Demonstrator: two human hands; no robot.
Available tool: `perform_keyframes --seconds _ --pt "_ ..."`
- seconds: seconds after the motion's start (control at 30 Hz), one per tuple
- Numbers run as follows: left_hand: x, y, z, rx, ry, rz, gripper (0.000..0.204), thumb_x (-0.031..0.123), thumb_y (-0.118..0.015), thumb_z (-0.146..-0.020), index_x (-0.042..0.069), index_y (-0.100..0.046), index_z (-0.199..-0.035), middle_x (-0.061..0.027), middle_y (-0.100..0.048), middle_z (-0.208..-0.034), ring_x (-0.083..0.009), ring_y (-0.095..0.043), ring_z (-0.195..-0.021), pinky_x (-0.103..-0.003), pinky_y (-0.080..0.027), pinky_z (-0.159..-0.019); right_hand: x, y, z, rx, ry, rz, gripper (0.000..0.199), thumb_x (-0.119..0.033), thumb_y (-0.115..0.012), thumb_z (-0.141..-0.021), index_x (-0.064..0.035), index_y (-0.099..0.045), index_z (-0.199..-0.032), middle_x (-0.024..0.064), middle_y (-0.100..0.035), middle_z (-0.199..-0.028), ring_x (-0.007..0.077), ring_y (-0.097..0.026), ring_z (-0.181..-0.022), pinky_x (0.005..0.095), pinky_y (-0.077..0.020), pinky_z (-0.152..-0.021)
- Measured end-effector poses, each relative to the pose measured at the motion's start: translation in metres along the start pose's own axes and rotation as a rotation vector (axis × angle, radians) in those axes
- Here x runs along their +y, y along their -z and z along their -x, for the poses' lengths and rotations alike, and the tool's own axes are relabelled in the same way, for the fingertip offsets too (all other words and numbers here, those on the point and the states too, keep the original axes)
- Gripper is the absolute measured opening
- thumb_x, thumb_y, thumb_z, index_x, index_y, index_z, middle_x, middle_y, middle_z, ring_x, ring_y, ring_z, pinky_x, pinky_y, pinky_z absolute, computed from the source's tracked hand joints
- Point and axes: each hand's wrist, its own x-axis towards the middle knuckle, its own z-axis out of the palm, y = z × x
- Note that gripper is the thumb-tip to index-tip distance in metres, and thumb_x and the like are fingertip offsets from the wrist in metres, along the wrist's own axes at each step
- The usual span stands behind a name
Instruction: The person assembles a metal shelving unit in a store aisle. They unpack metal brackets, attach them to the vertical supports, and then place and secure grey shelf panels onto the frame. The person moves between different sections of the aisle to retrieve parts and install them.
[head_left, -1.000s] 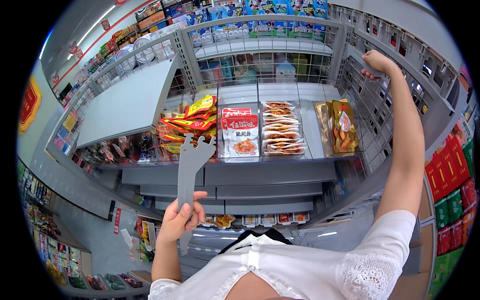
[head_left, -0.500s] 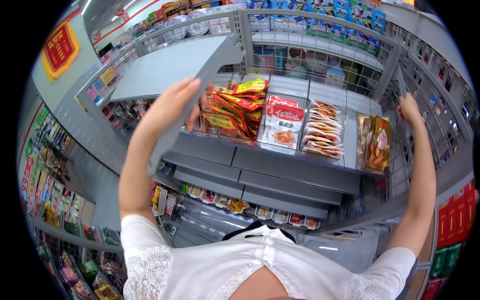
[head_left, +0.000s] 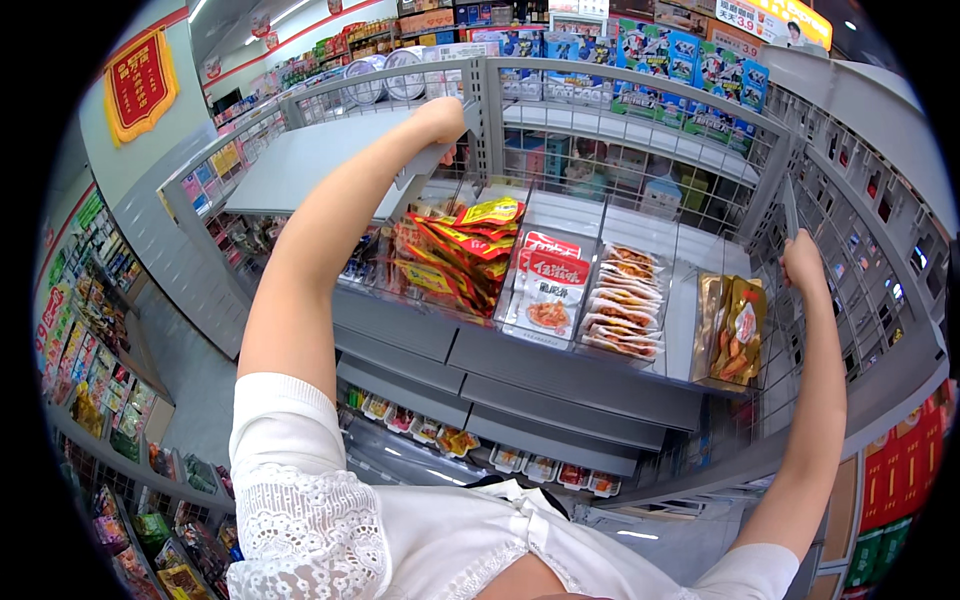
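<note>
My left hand [head_left: 441, 122] is closed round a grey metal shelf bracket [head_left: 416, 176], up against the slotted upright post [head_left: 481, 112] at the back of the rack. Most of its fingers are hidden behind the hand. On the far right, my right hand [head_left: 801, 259] grips a second thin grey bracket [head_left: 791, 208] beside the mesh side panel. Between my arms, a shelf carries red and yellow snack packets [head_left: 462, 255], white-and-red pouches [head_left: 545, 290], a row of small clear snack packs [head_left: 625, 300] and gold pouches [head_left: 731, 325], parted by clear dividers.
A light grey shelf board [head_left: 300, 165] sits at the left, beside my left forearm. Grey shelves [head_left: 560, 385] step down below the snacks, with packed food trays [head_left: 540, 467] lower still. Wire mesh [head_left: 640, 150] backs the rack. Red boxes [head_left: 895, 470] stand at the right.
My left hand has moved up and away with its bracket, to the upright post. My right hand has dropped slightly, still holding its bracket. The view has shifted a little.
</note>
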Motion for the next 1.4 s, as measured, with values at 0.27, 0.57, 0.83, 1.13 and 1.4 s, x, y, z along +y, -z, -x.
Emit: perform_keyframes --seconds 0.27,0.57,0.83,1.13,1.4 --pt "0.001 0.012 -0.023 0.085 -0.122 -0.278 0.022 0.001 -0.046 -0.078 -0.006 -0.067 -0.074 -0.0168 -0.068 -0.071 -0.0242 -0.068 -0.059 -0.037 -0.056 -0.058 -0.014 -0.003 0.006 0.004 -0.017 0.025 0.015 -0.01 -0.043 -0.091 0.0036 -0.045 -0.094 0.0111 -0.054 -0.061 0.0216 -0.054 -0.044 0.0366 -0.0425 -0.036" --pt "-0.009 0.04 -0.026 -0.162 -0.124 -0.002 0.02 0.01 -0.052 -0.09 -0.009 -0.054 -0.087 -0.0171 -0.067 -0.073 -0.0215 -0.065 -0.052 -0.035 -0.053 -0.046 -0.009 -0.003 0.002 -0.002 -0.027 -0.001 0.015 -0.009 -0.043 -0.09 0.0043 -0.044 -0.096 0.0112 -0.055 -0.063 0.0211 -0.054 -0.044 0.0365 -0.0435 -0.037" --pt "-0.006 0.062 -0.039 -0.292 -0.132 -0.09 0.019 0.013 -0.053 -0.091 -0.005 -0.056 -0.089 -0.0131 -0.067 -0.076 -0.0178 -0.063 -0.055 -0.033 -0.051 -0.053 -0.002 -0.002 -0.002 -0.012 -0.066 -0.073 0.023 -0.01 -0.042 -0.09 0.0041 -0.041 -0.108 0.0087 -0.052 -0.063 0.0176 -0.05 -0.043 0.0336 -0.0405 -0.036" --pt "-0.032 0.024 -0.044 -0.095 -0.22 -0.219 0.019 0.011 -0.051 -0.089 -0.008 -0.05 -0.089 -0.0146 -0.064 -0.07 -0.0239 -0.062 -0.047 -0.039 -0.05 -0.049 -0.01 -0.008 0.005 0.02 -0.072 -0.081 0.028 -0.01 -0.042 -0.089 0.0056 -0.04 -0.112 0.0111 -0.054 -0.065 0.02 -0.051 -0.044 0.036 -0.0413 -0.037" --pt "-0.017 -0.037 -0.04 0.341 -0.208 -0.437 0.022 0.013 -0.054 -0.079 -0.003 -0.065 -0.087 -0.0243 -0.065 -0.095 -0.0352 -0.064 -0.094 -0.044 -0.052 -0.08 0.004 -0.005 -0.005 -0.032 -0.1 -0.144 0.033 -0.012 -0.041 -0.09 0.0037 -0.038 -0.119 0.0073 -0.051 -0.063 0.0165 -0.048 -0.042 0.0336 -0.0397 -0.035"
